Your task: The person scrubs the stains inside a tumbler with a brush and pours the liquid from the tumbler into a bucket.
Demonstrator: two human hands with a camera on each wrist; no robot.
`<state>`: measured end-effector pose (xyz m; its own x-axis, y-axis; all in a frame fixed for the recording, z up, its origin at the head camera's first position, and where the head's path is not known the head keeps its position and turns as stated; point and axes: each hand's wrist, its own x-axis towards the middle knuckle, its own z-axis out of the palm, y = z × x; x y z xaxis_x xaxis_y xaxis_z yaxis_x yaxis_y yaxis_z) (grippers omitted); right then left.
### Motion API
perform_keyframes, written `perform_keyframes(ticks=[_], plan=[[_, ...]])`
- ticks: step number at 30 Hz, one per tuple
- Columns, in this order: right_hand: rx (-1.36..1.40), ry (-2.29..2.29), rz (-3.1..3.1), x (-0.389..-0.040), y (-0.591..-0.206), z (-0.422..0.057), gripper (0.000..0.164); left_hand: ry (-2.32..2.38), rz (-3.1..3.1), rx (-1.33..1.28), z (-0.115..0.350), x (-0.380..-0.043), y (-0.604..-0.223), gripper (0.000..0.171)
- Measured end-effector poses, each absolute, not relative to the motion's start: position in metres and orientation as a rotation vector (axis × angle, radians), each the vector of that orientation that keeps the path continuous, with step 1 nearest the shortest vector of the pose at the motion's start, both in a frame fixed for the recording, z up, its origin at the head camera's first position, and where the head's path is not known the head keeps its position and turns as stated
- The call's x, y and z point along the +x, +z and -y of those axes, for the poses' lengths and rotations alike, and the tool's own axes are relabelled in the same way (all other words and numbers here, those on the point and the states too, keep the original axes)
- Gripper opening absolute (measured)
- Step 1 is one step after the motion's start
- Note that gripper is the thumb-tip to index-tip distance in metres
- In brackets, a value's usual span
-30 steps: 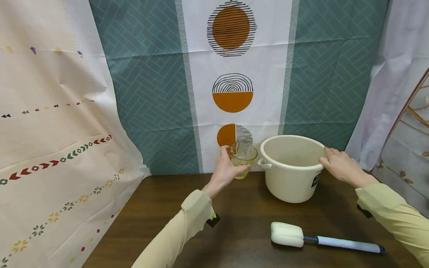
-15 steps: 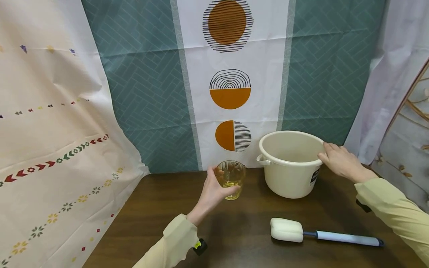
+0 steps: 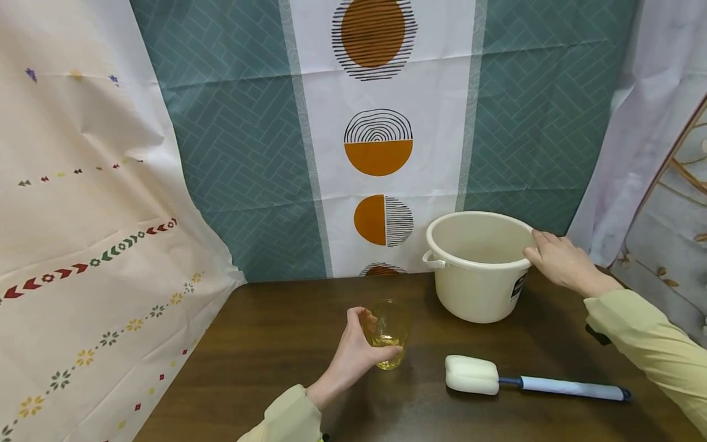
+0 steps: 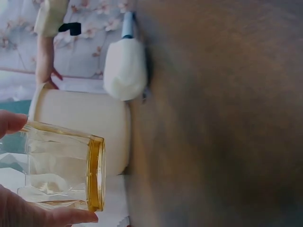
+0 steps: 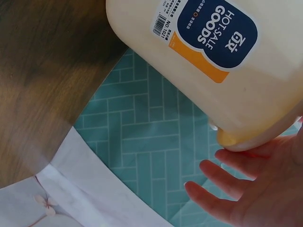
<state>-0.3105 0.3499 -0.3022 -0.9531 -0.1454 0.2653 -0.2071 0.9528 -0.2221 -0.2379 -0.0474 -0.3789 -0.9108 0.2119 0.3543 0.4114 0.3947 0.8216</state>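
My left hand point(image 3: 353, 356) grips a clear amber-tinted glass point(image 3: 391, 334) round its side, thumb on the near side. Seen from the left wrist, the glass point(image 4: 64, 165) shows its thick amber base, with a gap between it and the tabletop. My right hand point(image 3: 563, 261) holds the rim of a cream plastic bucket point(image 3: 477, 294) at its right side. In the right wrist view, the forefinger touches the rim and the other fingers point(image 5: 213, 198) spread free of it. Most of that thumb is hidden there.
A bottle brush with a white sponge head point(image 3: 472, 374) and pale blue handle point(image 3: 571, 388) lies on the dark wooden table point(image 3: 265, 350) in front of the bucket. Patterned cloths point(image 3: 237, 153) hang behind and at both sides. The bucket bears a label point(image 5: 218, 33).
My left hand has brought the glass from beside the bucket toward me and lower, over the table. The right hand stays at the bucket's rim. The head view has shifted slightly.
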Motion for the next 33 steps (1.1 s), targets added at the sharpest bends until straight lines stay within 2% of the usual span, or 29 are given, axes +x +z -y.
perform_keyframes(ticks=[10,33], plan=[[0.260,0.349,2.845,-0.309,-0.303,-0.347,0.063,-1.563,2.485,-0.552,0.051,-0.230,-0.406,0.077],[0.258,0.368,2.838,-0.309,-0.303,-0.347,0.063,-1.617,2.515,-0.571,0.046,-0.222,-0.417,0.075]])
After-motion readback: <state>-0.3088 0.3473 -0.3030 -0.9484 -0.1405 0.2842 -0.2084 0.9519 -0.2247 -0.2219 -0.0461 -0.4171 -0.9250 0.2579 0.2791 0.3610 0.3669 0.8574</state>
